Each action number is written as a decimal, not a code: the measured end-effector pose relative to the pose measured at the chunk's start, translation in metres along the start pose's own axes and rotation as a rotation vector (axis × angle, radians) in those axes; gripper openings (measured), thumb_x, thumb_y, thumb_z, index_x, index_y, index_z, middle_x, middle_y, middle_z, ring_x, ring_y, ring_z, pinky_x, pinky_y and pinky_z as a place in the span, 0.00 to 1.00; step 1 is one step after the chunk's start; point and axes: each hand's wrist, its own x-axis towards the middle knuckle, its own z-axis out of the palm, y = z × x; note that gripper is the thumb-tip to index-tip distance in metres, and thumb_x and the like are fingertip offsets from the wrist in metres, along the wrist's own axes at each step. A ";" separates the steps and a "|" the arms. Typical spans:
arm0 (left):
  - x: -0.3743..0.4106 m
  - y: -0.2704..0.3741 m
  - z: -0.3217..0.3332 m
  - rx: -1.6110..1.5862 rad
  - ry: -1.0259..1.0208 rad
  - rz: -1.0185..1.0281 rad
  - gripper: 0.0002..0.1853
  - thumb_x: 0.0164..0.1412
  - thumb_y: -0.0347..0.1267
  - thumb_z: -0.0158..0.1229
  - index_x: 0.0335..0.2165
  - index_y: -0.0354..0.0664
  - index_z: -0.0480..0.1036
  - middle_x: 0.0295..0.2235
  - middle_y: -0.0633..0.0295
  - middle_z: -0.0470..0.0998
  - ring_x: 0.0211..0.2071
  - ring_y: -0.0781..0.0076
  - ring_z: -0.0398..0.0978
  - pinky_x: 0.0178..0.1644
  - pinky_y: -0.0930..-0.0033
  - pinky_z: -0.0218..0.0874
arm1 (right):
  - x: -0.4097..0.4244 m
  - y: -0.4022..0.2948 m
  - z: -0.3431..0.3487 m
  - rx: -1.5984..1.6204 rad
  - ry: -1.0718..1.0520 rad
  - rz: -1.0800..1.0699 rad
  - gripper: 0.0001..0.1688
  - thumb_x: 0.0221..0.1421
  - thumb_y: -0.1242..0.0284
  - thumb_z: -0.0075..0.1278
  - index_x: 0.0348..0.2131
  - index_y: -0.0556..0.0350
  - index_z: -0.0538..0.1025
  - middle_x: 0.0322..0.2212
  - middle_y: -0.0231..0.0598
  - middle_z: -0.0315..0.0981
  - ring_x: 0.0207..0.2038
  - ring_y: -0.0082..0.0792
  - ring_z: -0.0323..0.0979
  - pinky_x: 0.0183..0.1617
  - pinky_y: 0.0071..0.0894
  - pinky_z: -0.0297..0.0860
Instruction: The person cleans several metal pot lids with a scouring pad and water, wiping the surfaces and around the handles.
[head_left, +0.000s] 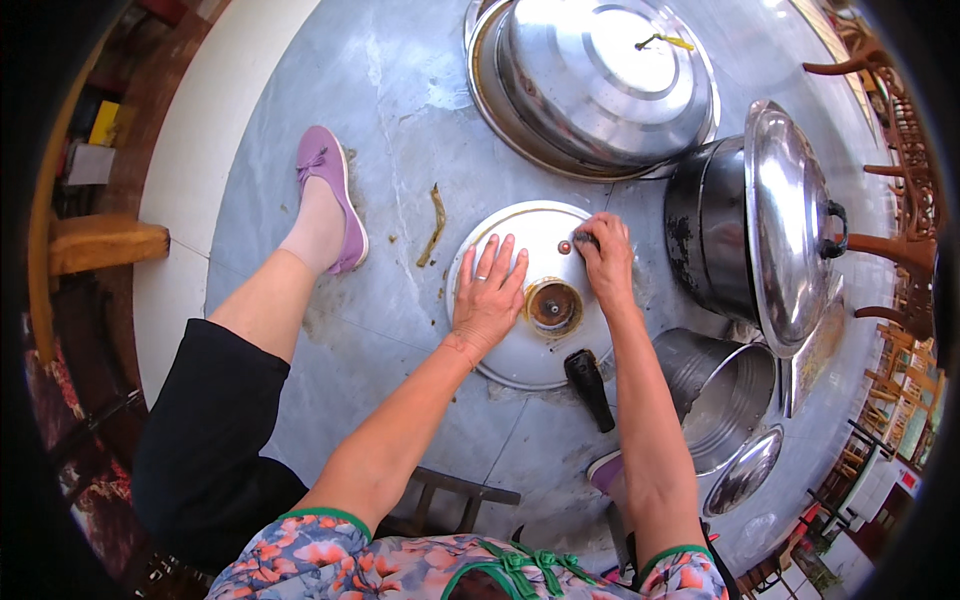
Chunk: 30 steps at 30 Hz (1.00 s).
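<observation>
A round silver metal lid (502, 367) lies flat on the grey floor before me. At its middle is a raised ring (553, 307) with brown stains and a bolt inside. My left hand (489, 289) rests palm down on the lid, left of the ring, fingers spread. Near the lid's far right edge, my right hand (609, 251) pinches a small dark grey object (585, 238), mostly hidden by the fingers. Beside those fingertips sits a small copper-coloured knob or rivet (565, 247). A black handle (589, 386) overlaps the lid's near edge, its narrow end towards me.
Beyond the lid stands a large covered metal pot (592, 82) in a wide basin (484, 82). To the right are a blackened pot (705, 225) with a tilted lid (787, 225), a tipped metal container (720, 397) and a small lid (745, 471). A yellowish-brown strip (433, 229) lies leftward.
</observation>
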 end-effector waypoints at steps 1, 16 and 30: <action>0.001 0.001 0.001 -0.010 0.007 -0.001 0.25 0.46 0.31 0.53 0.47 0.44 0.65 0.53 0.56 0.59 0.56 0.60 0.53 0.58 0.52 0.43 | 0.007 0.003 0.002 -0.002 0.047 0.043 0.09 0.38 0.79 0.52 0.27 0.56 0.72 0.28 0.38 0.67 0.36 0.40 0.64 0.40 0.35 0.62; -0.004 0.000 -0.002 -0.038 -0.011 0.014 0.25 0.48 0.29 0.50 0.49 0.42 0.64 0.54 0.55 0.57 0.56 0.58 0.52 0.59 0.52 0.41 | -0.095 -0.015 -0.022 0.007 0.197 0.342 0.11 0.38 0.81 0.51 0.28 0.56 0.71 0.27 0.43 0.67 0.34 0.45 0.65 0.39 0.36 0.62; -0.099 0.089 -0.021 -1.094 -0.499 -0.921 0.08 0.53 0.30 0.52 0.31 0.37 0.69 0.26 0.67 0.72 0.27 0.80 0.69 0.30 0.78 0.61 | -0.193 0.025 -0.030 0.147 0.220 0.753 0.14 0.39 0.72 0.55 0.31 0.57 0.74 0.30 0.42 0.73 0.35 0.38 0.71 0.41 0.31 0.65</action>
